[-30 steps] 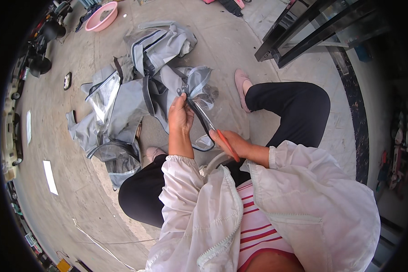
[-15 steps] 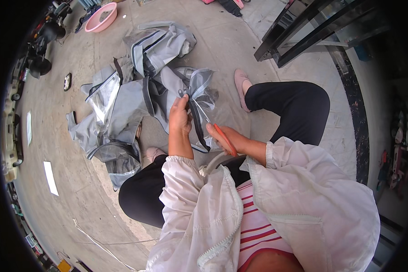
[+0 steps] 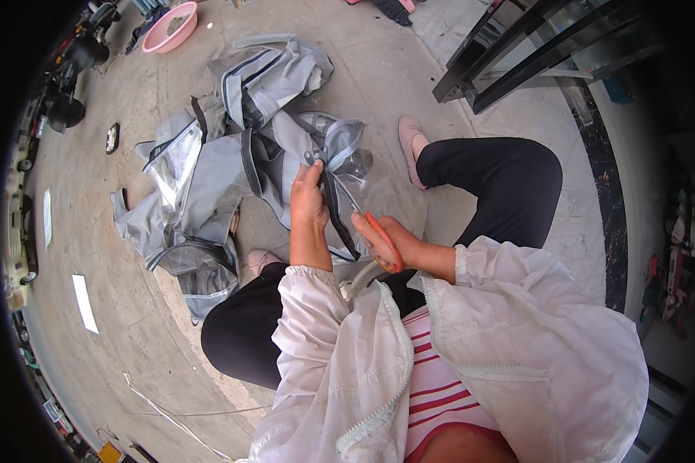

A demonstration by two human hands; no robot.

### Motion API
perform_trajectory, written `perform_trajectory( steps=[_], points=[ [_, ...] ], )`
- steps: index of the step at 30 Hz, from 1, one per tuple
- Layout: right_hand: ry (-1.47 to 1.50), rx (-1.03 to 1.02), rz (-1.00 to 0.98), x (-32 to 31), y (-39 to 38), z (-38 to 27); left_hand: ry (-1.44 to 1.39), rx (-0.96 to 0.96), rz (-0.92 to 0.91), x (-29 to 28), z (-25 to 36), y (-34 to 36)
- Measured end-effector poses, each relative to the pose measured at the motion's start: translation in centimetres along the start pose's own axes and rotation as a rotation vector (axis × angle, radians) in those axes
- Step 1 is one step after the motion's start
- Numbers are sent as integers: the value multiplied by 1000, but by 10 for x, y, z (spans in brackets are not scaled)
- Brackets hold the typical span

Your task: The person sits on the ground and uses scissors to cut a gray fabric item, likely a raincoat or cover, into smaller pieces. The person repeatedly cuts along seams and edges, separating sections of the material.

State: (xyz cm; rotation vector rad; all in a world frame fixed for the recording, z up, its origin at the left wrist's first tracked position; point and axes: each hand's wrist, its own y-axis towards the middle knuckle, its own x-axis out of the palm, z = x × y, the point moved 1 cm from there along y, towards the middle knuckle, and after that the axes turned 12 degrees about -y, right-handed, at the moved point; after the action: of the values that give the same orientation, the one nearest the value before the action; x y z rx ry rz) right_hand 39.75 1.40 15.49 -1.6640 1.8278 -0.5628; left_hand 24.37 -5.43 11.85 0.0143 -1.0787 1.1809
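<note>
"What has been changed within the last second?"
"The orange-handled scissors [image 3: 382, 234] have been shifted slightly away from the body; the blades, it seems, are set closer into the gathered grey cloth [image 3: 224, 174]."
"And the grip?"
"The cloth is pinched firmly by the left hand [image 3: 309, 199], beside a dark strip [image 3: 340, 216]. The handles are wrapped by the right hand [image 3: 392, 242]; the blades' opening cannot be told."
"The rest of the cloth?"
"Heaped on the floor [image 3: 150, 339], well in from the dark band [image 3: 597, 150] along its right edge."
</note>
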Motion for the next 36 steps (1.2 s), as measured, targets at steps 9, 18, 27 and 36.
perform_trajectory(
  steps=[9, 18, 27, 36],
  points=[
    [-105, -66, 155, 8, 5, 11, 99, -87, -54, -27, -7, 19],
    [153, 107, 50, 6, 6, 4, 90, -54, -87, -21, -6, 14],
    [-92, -60, 101, -7, 6, 12, 77, -147, -144, -25, -2, 11],
    [125, 228, -182, -3, -10, 15, 137, -312, -121, -57, -4, 12]
  ],
)
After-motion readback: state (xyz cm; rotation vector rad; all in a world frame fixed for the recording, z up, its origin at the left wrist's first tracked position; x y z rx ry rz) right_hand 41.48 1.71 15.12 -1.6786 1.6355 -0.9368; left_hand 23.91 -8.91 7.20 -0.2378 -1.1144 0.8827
